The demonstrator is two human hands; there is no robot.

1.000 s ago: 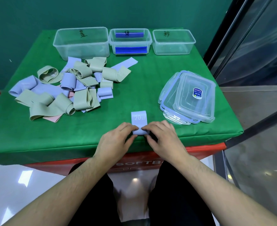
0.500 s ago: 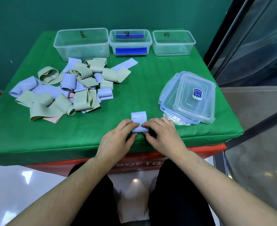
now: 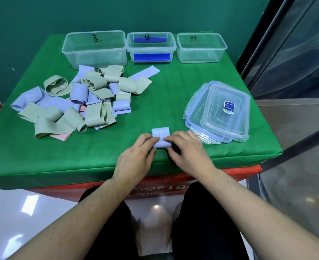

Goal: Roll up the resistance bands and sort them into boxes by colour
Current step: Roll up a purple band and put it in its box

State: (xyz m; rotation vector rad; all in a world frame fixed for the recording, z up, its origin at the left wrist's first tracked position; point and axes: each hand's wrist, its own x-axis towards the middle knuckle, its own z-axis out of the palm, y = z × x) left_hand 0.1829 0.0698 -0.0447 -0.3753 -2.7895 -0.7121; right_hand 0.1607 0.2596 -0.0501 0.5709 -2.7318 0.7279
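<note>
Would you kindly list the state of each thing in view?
Lavender band: part-rolled, pinched by both hands.
Left hand: pinching the band.
Right hand: pinching the band.
Three boxes: open, no bands inside.
Lids: stacked, off.
Band pile: unsorted.

the single head-worn camera is looking forward and steeply down from close above the near edge of the green table (image 3: 173,94), taking in its whole top through to the teal wall (image 3: 155,14) behind, with no second view.
</note>
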